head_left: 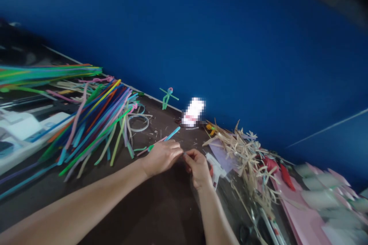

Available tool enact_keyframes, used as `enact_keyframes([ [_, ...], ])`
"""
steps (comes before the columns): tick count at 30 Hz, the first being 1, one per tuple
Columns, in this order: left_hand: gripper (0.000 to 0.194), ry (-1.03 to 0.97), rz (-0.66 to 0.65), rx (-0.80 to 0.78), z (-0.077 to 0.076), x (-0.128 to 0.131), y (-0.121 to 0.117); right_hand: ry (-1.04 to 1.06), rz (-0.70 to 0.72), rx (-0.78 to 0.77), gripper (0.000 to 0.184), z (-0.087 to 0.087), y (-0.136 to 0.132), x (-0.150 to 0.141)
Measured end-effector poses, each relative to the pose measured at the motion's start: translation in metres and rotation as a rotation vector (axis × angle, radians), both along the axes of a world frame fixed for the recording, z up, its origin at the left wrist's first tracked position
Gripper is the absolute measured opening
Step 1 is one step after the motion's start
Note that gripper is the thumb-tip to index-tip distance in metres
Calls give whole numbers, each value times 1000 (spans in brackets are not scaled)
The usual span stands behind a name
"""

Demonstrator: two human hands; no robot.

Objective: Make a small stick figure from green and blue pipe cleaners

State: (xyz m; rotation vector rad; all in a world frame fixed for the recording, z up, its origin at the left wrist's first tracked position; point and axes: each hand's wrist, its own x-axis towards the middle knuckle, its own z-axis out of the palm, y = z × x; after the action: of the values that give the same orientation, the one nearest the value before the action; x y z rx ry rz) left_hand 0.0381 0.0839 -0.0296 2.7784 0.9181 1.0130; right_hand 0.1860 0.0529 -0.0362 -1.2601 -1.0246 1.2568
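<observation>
Over the dark table my left hand (pixel 163 157) is closed, its fingertips pinched close to those of my right hand (pixel 198 166). My right hand pinches too, thumb against forefinger. Whatever lies between the fingertips is too small and hidden to name. Just beyond my left hand lies a light blue fuzzy stick (pixel 173 133), like a pipe cleaner. A small green stick figure (pixel 167 97) with a round blue and pink head leans at the blue wall. Beside my right hand lies a white glue gun (pixel 216 169), partly hidden by that hand.
Several coloured pipe cleaners (pixel 97 111) spread across the left. A clear ring (pixel 138 123) sits near their tips. A bright phone-like screen (pixel 194 111), pixelated, stands by the wall (pixel 184 38). To the right are dried straw-coloured strips (pixel 247 153), pink sheets (pixel 301 208) and scissors (pixel 245 233).
</observation>
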Motion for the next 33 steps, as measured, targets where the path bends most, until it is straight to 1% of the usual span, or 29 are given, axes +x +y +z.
enact_keyframes([
  [4,23,31,-5,5,1,0,-1,49,-9,-17,19,2,-1,-1],
  [8,24,17,-9,16,1,0,-1,81,-20,-43,18,5,-1,-3],
  [11,24,24,-19,29,1,1,-2,52,-48,-71,15,5,-1,-3],
  [13,24,40,-25,30,1,1,-2,-10,-62,-74,12,4,-1,-4],
  [15,24,33,-18,19,1,1,-2,-116,-60,-35,11,3,-2,-4],
  [16,24,19,-11,10,1,0,-2,-188,-51,15,11,3,-2,-3],
  [18,24,-23,11,-19,1,0,0,-365,-46,172,11,4,-4,-3],
  [21,20,-67,48,-77,-2,-1,3,-678,-82,445,20,10,-8,-1],
  [23,18,-77,60,-103,-4,-1,5,-866,-79,557,18,15,-11,0],
  [25,17,-79,53,-110,-5,-1,5,-1019,-27,603,18,20,-13,2],
  [28,17,-58,40,-116,-4,-1,4,-1185,43,614,20,25,-14,4],
  [33,15,-15,36,-126,0,-1,2,-1326,50,601,19,24,-14,5],
])
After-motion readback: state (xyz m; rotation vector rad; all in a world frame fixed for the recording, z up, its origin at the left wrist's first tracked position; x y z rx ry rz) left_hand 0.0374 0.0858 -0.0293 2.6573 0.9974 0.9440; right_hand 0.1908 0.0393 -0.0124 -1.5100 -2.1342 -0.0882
